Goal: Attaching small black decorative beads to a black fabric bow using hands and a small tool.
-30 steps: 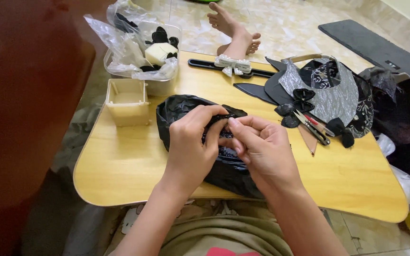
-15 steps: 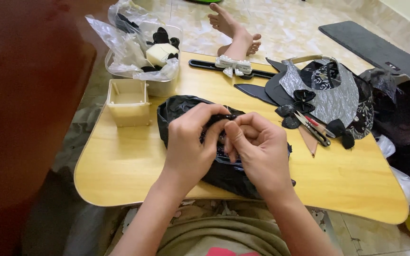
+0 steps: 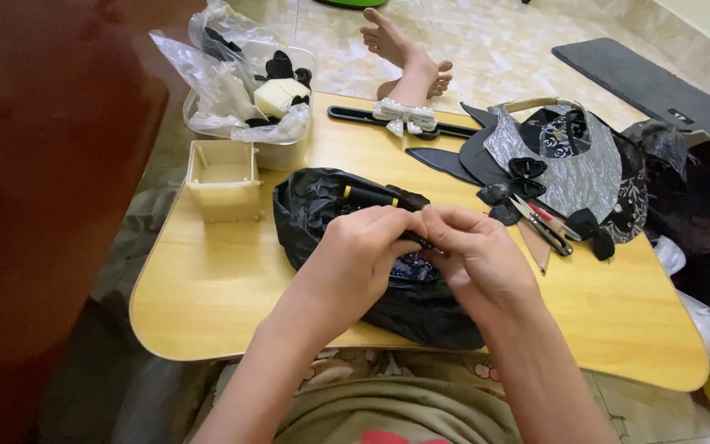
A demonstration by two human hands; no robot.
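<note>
My left hand [image 3: 353,253] and my right hand [image 3: 480,260] meet fingertip to fingertip over a black plastic bag [image 3: 322,215] lying on the low wooden table [image 3: 207,296]. Between the fingers sits a small dark piece [image 3: 417,240], pinched from both sides; what it is stays hidden by the fingers. A thin black stick with yellow bands [image 3: 370,196] lies on the bag just beyond my left hand. Dark beaded material shows in the bag's mouth under my hands.
A small cream box [image 3: 223,179] stands left of the bag. Behind it a clear tub [image 3: 248,78] holds plastic bags and black bits. Black headband with silver bow [image 3: 404,122], grey and black fabric pieces [image 3: 569,164] and snips [image 3: 542,224] lie right. Another person's foot [image 3: 408,57] rests beyond the table.
My hands have stayed over the bag, with the fingers shifting slightly on the small dark piece. Nothing else has moved.
</note>
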